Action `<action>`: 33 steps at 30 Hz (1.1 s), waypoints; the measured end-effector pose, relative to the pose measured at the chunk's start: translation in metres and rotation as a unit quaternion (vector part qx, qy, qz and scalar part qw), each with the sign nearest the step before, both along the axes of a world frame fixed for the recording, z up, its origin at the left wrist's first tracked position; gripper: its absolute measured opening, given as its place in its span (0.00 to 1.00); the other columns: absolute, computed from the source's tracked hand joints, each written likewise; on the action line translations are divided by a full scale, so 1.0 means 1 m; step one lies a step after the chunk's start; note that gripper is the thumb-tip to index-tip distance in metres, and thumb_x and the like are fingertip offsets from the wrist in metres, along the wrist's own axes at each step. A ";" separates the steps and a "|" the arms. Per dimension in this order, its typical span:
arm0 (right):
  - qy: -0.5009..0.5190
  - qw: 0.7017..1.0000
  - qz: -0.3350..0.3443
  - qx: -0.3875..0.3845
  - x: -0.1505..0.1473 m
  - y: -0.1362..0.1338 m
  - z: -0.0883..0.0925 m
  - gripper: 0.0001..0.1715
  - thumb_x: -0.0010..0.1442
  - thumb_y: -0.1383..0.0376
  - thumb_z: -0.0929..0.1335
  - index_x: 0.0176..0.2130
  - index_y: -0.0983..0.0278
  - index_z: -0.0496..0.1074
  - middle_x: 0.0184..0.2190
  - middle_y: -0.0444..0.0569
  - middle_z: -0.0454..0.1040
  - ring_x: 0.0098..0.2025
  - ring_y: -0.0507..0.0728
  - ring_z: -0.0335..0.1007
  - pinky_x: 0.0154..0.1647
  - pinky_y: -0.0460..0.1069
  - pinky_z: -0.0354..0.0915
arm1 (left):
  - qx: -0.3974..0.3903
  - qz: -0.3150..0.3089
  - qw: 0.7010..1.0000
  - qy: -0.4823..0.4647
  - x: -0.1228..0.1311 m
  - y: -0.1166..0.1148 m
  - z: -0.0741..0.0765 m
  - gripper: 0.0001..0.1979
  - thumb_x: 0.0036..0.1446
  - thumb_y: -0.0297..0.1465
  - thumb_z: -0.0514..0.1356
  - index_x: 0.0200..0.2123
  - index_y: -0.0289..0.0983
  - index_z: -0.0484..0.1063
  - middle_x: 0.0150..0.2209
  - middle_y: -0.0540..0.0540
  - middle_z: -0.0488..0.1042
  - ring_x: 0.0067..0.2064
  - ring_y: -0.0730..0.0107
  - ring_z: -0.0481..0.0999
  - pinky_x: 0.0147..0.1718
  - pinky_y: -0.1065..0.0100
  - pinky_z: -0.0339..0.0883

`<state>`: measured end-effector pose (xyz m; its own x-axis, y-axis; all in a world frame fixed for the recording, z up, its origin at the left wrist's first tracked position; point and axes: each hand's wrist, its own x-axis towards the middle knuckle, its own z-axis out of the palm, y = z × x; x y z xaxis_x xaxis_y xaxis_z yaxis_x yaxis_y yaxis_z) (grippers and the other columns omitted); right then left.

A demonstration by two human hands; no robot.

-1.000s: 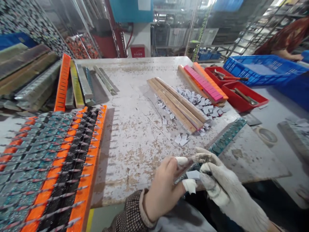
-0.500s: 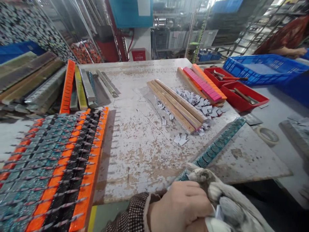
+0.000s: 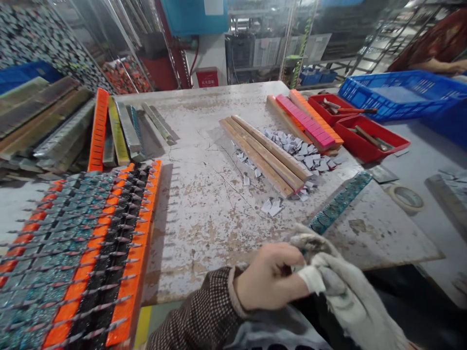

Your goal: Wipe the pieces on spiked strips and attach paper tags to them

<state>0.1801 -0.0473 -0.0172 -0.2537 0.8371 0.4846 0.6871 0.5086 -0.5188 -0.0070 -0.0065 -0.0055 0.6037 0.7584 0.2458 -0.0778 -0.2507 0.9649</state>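
Observation:
My left hand [image 3: 272, 279], bare and in a checked sleeve, is closed with curled fingers against the gloved hand. Its thumb meets a small white piece [image 3: 314, 279]; whether this is paper, tape or part of the glove I cannot tell. My right hand [image 3: 335, 277] wears a soiled whitish glove, its fingers bent round the near end of a glittery teal strip [image 3: 339, 201] with dark slots. That strip slants across the table's right corner; the glove hides its near end. Left of my hands lie orange [image 3: 126, 291], black and teal strips set with rows of thin pointed pieces.
Wooden bars [image 3: 262, 158] lie mid-table among white paper scraps [image 3: 292, 146]. Pink [image 3: 304, 121] and orange strips lie behind. Red tool trays [image 3: 370, 138], a blue crate [image 3: 397, 92] and a tape roll [image 3: 406, 197] are at right. Stacked bars [image 3: 47, 116] fill the left. A person sits far right.
My left hand has turned and shifted slightly up, its thumb now showing against the white piece. The gloved hand has moved a little up along the teal strip, and the view has tilted slightly.

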 end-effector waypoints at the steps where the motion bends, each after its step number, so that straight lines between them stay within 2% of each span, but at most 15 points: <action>1: -0.006 1.000 -0.017 0.007 0.006 0.001 -0.001 0.11 0.71 0.66 0.60 0.44 0.59 0.71 0.52 0.56 0.77 0.50 0.61 0.79 0.45 0.50 0.79 | 0.007 0.005 0.999 0.044 0.000 0.009 -0.001 0.21 0.66 0.43 0.58 0.23 0.40 0.60 0.22 0.53 0.62 0.26 0.73 0.61 0.27 0.69 0.58; 3: -0.031 0.998 -0.047 0.032 0.016 0.003 -0.005 0.07 0.69 0.68 0.63 0.38 0.59 0.69 0.54 0.56 0.76 0.57 0.63 0.75 0.51 0.54 0.77 | 0.060 0.061 0.978 0.191 0.002 0.031 -0.004 0.11 0.64 0.38 0.62 0.32 0.38 0.70 0.30 0.50 0.72 0.32 0.69 0.70 0.33 0.68 0.64; 4: -0.055 0.996 -0.057 0.046 0.019 0.005 -0.008 0.07 0.68 0.68 0.65 0.36 0.60 0.69 0.54 0.56 0.75 0.60 0.64 0.72 0.55 0.57 0.75 | 0.098 0.102 0.951 0.275 0.003 0.042 -0.006 0.07 0.64 0.35 0.63 0.37 0.37 0.72 0.34 0.47 0.75 0.36 0.66 0.73 0.37 0.66 0.67; 6: -0.113 0.990 -0.055 0.070 0.020 0.007 -0.013 0.05 0.65 0.68 0.68 0.35 0.60 0.69 0.53 0.55 0.75 0.64 0.67 0.67 0.63 0.63 0.68 | 0.161 0.154 0.882 0.415 0.008 0.062 -0.013 0.09 0.64 0.33 0.63 0.45 0.35 0.72 0.43 0.41 0.76 0.45 0.57 0.75 0.44 0.61 0.69; 8: -0.165 0.982 -0.038 0.085 0.014 0.009 -0.018 0.03 0.63 0.68 0.70 0.37 0.61 0.72 0.51 0.54 0.76 0.66 0.68 0.64 0.68 0.67 0.61 | 0.188 0.146 0.840 0.487 0.016 0.076 -0.023 0.11 0.65 0.33 0.62 0.48 0.33 0.70 0.48 0.37 0.75 0.50 0.52 0.74 0.47 0.57 0.70; 10: -0.196 0.976 -0.032 0.090 0.006 0.011 -0.020 0.01 0.64 0.69 0.70 0.37 0.62 0.73 0.51 0.53 0.77 0.66 0.67 0.65 0.70 0.68 0.58 | 0.185 0.125 0.832 0.508 0.023 0.085 -0.032 0.11 0.65 0.31 0.60 0.48 0.32 0.70 0.50 0.36 0.74 0.52 0.50 0.74 0.47 0.57 0.71; 13: -0.199 0.978 -0.030 0.059 -0.005 0.015 -0.023 0.06 0.65 0.70 0.66 0.37 0.64 0.75 0.49 0.53 0.79 0.64 0.65 0.67 0.71 0.67 0.57 | 0.163 0.114 0.837 0.509 0.028 0.090 -0.042 0.10 0.65 0.29 0.59 0.49 0.33 0.69 0.51 0.35 0.73 0.51 0.50 0.75 0.44 0.58 0.73; 17: -0.212 0.977 -0.001 0.036 -0.010 0.024 -0.026 0.11 0.62 0.72 0.64 0.38 0.67 0.77 0.44 0.55 0.79 0.62 0.66 0.68 0.70 0.67 0.57 | 0.126 0.104 0.855 0.492 0.024 0.092 -0.048 0.12 0.62 0.25 0.59 0.49 0.35 0.68 0.49 0.38 0.75 0.48 0.54 0.77 0.45 0.59 0.72; 21: -0.207 0.978 0.014 0.037 -0.008 0.029 -0.026 0.12 0.60 0.72 0.64 0.37 0.66 0.78 0.41 0.56 0.78 0.59 0.66 0.70 0.69 0.66 0.59 | 0.095 0.112 0.887 0.438 0.015 0.090 -0.049 0.09 0.59 0.22 0.58 0.43 0.36 0.70 0.45 0.40 0.75 0.45 0.55 0.76 0.46 0.59 0.71; 26: -0.234 0.970 0.020 0.059 -0.009 0.033 -0.031 0.12 0.59 0.73 0.64 0.37 0.67 0.78 0.41 0.57 0.79 0.54 0.66 0.73 0.67 0.67 0.61 | 0.055 0.133 0.942 0.303 0.004 0.078 -0.047 0.07 0.56 0.21 0.59 0.36 0.37 0.72 0.37 0.46 0.75 0.41 0.62 0.75 0.43 0.64 0.70; 29: -0.230 0.971 0.034 0.049 -0.006 0.036 -0.033 0.10 0.58 0.73 0.65 0.36 0.66 0.77 0.41 0.56 0.79 0.52 0.66 0.74 0.66 0.68 0.62 | 0.024 0.126 0.967 0.218 -0.003 0.066 -0.046 0.05 0.58 0.23 0.59 0.38 0.35 0.73 0.34 0.47 0.77 0.37 0.67 0.76 0.38 0.69 0.70; 31: -0.210 0.976 0.048 0.036 0.000 0.036 -0.032 0.08 0.61 0.71 0.65 0.36 0.65 0.75 0.42 0.55 0.78 0.54 0.65 0.73 0.67 0.67 0.61 | -0.006 0.126 0.980 0.153 -0.007 0.055 -0.045 0.06 0.61 0.27 0.60 0.41 0.33 0.73 0.36 0.45 0.78 0.37 0.68 0.77 0.37 0.70 0.71; 33: -0.170 0.983 0.060 0.020 0.008 0.033 -0.030 0.06 0.64 0.67 0.67 0.34 0.62 0.73 0.43 0.53 0.78 0.57 0.65 0.71 0.66 0.65 0.63 | -0.071 0.123 0.988 0.058 -0.010 0.043 -0.043 0.09 0.61 0.32 0.63 0.41 0.32 0.74 0.36 0.44 0.78 0.37 0.68 0.77 0.38 0.69 0.71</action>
<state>0.1883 -0.0142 -0.0475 -0.5022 0.7738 0.3861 0.7517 0.6113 -0.2473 -0.0170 0.0363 -0.0489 0.4153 0.9073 0.0658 0.0826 -0.1097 0.9905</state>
